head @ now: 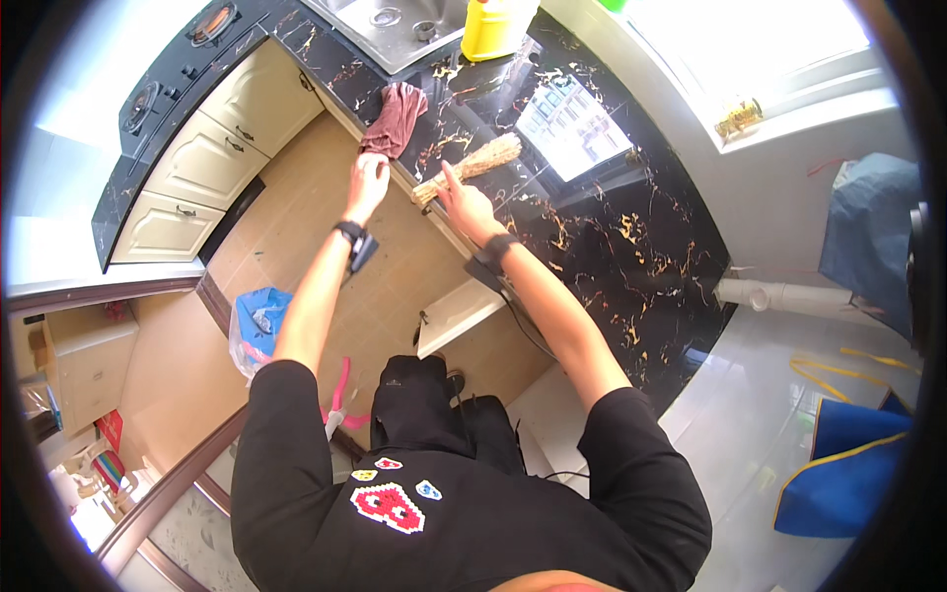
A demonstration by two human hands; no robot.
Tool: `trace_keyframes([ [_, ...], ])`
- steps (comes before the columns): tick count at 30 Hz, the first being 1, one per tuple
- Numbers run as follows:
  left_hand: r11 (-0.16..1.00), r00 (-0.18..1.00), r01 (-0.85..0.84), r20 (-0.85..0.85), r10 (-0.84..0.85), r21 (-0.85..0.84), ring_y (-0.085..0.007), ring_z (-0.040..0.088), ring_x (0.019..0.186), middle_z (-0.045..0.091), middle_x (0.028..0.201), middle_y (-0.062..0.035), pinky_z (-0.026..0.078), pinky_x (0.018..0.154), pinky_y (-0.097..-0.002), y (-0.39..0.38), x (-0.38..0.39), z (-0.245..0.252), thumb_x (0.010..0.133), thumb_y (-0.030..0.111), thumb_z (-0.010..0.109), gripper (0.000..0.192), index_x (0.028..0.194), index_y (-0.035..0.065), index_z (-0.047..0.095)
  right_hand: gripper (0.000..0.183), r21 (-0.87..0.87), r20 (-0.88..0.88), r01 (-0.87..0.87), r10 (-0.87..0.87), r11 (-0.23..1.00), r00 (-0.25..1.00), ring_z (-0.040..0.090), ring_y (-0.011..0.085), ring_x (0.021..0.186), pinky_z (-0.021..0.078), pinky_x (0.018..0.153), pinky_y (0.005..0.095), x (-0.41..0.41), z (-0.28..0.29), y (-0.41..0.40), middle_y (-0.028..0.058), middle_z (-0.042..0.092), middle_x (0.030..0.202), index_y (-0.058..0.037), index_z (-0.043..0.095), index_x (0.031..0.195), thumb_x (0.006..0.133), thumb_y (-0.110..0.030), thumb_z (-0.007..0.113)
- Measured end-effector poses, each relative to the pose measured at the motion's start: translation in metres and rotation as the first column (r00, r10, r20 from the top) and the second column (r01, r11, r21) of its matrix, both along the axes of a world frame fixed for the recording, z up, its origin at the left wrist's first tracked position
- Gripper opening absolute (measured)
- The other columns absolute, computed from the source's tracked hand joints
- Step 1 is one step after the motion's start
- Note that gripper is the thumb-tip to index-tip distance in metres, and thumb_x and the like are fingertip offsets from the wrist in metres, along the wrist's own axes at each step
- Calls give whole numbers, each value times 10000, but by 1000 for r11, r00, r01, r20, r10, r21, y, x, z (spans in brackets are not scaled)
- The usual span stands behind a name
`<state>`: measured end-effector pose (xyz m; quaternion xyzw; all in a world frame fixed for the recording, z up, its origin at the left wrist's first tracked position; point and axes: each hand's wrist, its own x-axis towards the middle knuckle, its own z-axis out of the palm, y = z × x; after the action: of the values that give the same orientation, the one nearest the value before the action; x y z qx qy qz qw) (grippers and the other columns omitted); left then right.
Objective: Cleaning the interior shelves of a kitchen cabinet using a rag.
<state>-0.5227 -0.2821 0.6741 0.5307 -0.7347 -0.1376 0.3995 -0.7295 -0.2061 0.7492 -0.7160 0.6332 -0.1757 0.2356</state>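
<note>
My left hand (368, 185) is at the counter's front edge, its fingers closed on the near end of a crumpled, purplish-brown cloth (399, 115). Most of that cloth lies on the black marbled countertop (592, 281). To the right, a bundled straw brush (488, 157) lies slantwise on the counter, its bound end by the edge. My right hand (467, 207) is at this bound end, index finger and thumb spread on either side of it. Whether it grips the brush is unclear, since the other fingers are hidden.
A yellow jug (492, 29) stands beside the steel sink (355, 22). Below the counter, a cabinet door (462, 314) stands ajar near my legs. A plastic bag with blue contents (259, 322) is at the left. The gas hob (166, 89) lies far left; blue fabric (843, 473) hangs at right.
</note>
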Motion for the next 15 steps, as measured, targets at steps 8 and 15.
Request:
trace_keyframes([
  [8, 930, 932, -122, 363, -13, 346, -356, 298, 1181, 296, 1295, -180, 333, 912, -481, -91, -31, 12, 692, 323, 639, 561, 1204, 279, 413, 354, 85, -99, 288, -279, 954, 955, 539, 405, 665, 460, 576, 426, -9, -24, -29, 292, 431, 913, -78, 432, 938, 790, -389, 516],
  [15, 927, 948, -105, 318, -16, 360, -333, 491, 934, 480, 1005, -128, 439, 752, -432, -106, -64, 39, 635, 120, 645, 452, 1022, 208, 429, 176, -144, -68, 444, -457, 884, 887, 509, 395, 622, 431, 560, 445, -149, -26, -13, 206, 434, 815, -128, 453, 834, 697, -21, 474],
])
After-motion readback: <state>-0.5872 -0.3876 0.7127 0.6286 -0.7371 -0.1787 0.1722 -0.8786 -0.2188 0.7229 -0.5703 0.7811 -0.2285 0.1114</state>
